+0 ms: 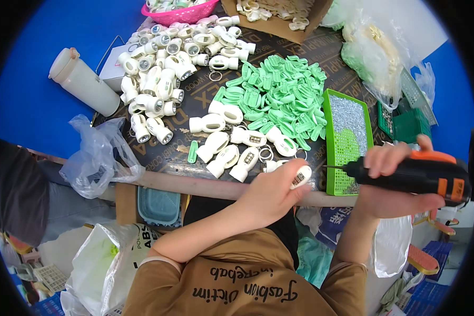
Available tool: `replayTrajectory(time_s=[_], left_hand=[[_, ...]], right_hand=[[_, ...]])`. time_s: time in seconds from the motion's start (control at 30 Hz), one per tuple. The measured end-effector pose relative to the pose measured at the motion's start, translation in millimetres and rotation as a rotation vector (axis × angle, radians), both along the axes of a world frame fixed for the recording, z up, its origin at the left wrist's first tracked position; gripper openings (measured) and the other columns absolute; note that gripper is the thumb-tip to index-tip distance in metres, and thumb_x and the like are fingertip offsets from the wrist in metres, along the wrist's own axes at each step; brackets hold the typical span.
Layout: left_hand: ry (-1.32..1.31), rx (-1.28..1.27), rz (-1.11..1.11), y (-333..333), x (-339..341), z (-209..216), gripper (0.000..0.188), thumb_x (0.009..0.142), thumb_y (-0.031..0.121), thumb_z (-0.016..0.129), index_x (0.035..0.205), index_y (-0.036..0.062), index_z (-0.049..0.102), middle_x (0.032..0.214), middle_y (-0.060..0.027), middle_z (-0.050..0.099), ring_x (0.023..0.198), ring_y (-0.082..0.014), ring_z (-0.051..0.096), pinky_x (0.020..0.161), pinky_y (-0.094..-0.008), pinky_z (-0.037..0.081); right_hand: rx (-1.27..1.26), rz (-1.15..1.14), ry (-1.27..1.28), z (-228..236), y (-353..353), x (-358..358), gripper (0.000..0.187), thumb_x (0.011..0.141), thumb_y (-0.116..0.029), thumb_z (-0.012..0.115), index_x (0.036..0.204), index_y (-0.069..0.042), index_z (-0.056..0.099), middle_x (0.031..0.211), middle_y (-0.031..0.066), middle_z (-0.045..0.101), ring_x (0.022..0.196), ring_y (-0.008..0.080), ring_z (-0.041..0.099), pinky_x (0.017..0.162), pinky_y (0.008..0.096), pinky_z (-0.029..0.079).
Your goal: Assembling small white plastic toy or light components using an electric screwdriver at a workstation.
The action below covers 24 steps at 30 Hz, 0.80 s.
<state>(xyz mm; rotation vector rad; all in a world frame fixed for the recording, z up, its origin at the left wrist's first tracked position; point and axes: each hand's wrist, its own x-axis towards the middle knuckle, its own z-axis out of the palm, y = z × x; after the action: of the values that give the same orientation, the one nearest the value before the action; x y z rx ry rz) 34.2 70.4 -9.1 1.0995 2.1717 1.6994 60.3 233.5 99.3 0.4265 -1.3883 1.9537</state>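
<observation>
My left hand point(271, 192) is closed around a small white keychain flashlight point(301, 177) at the table's front edge, its battery slot facing up. In my right hand point(387, 163) is a black and orange electric screwdriver point(411, 176). Its thin bit points left, over the green tray point(329, 131) and a short way from the flashlight. Small silver screws point(347, 111) fill much of that tray. Just beyond my left hand lie several white flashlights point(213, 145) with key rings, some with batteries showing. A heap of mint-green plastic covers point(279, 95) lies behind them; one loose cover point(193, 151) sits apart.
Many white flashlights point(163, 79) are piled at the back left, beside a white bottle point(84, 81). A pink basket point(181, 13) and a cardboard box point(279, 18) of white parts stand farther back. Plastic bags point(371, 58) lie at the right. Another person's dark clothing point(16, 189) shows at the left.
</observation>
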Motion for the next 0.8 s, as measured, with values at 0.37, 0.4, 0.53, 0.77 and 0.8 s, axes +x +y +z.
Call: replayTrajectory(time_s=[0.37, 0.4, 0.53, 0.77, 0.8], left_hand=[[0.933, -0.524, 0.278, -17, -15, -3, 0.046, 0.074, 0.024, 0.058, 0.12, 0.0236, 0.052, 0.118, -0.0081, 0.047, 0.109, -0.0209, 0.043, 0.088, -0.0437, 0.031], [0.914, -0.552, 0.242, -16, -20, 3, 0.047, 0.075, 0.028, 0.059, 0.121, 0.0252, 0.05, 0.124, -0.0077, 0.044, 0.116, -0.0223, 0.039, 0.091, -0.0481, 0.028], [0.833, -0.634, 0.184, -13, -40, 6, 0.052, 0.077, 0.039, 0.059, 0.126, 0.0281, 0.045, 0.135, -0.0068, 0.037, 0.127, -0.0266, 0.03, 0.098, -0.0586, 0.019], [0.772, -1.044, 0.158, 0, -146, 59, 0.025, 0.081, 0.025, 0.05, 0.094, 0.0088, 0.064, 0.096, -0.0154, 0.061, 0.093, -0.0305, 0.059, 0.077, -0.0464, 0.047], [0.736, -0.853, 0.346, -2, -177, 62, 0.013, 0.074, 0.011, 0.055, 0.077, 0.0029, 0.065, 0.084, -0.0148, 0.065, 0.081, -0.0289, 0.063, 0.068, -0.039, 0.051]], right_hand=[[-0.081, -0.144, -0.016, -7, 32, 23, 0.077, 0.072, -0.074, 0.045, 0.113, -0.008, 0.04, 0.058, 0.0051, 0.045, 0.044, 0.0154, 0.042, 0.045, 0.0262, 0.035], [-0.088, -0.151, -0.017, -9, 33, 23, 0.077, 0.072, -0.074, 0.045, 0.113, -0.008, 0.04, 0.058, 0.005, 0.045, 0.044, 0.0151, 0.042, 0.045, 0.0257, 0.035], [-0.1, -0.155, -0.041, -12, 34, 22, 0.077, 0.072, -0.073, 0.045, 0.112, -0.008, 0.04, 0.057, 0.0053, 0.045, 0.043, 0.0147, 0.042, 0.044, 0.0254, 0.035], [-0.133, -0.282, -0.049, -11, 45, 20, 0.074, 0.074, -0.073, 0.043, 0.113, -0.009, 0.04, 0.061, 0.0055, 0.046, 0.044, 0.0144, 0.042, 0.044, 0.0254, 0.034], [-0.154, -0.32, -0.037, -11, 49, 19, 0.073, 0.075, -0.072, 0.043, 0.115, -0.011, 0.041, 0.066, 0.0056, 0.049, 0.045, 0.0142, 0.042, 0.044, 0.0255, 0.034]])
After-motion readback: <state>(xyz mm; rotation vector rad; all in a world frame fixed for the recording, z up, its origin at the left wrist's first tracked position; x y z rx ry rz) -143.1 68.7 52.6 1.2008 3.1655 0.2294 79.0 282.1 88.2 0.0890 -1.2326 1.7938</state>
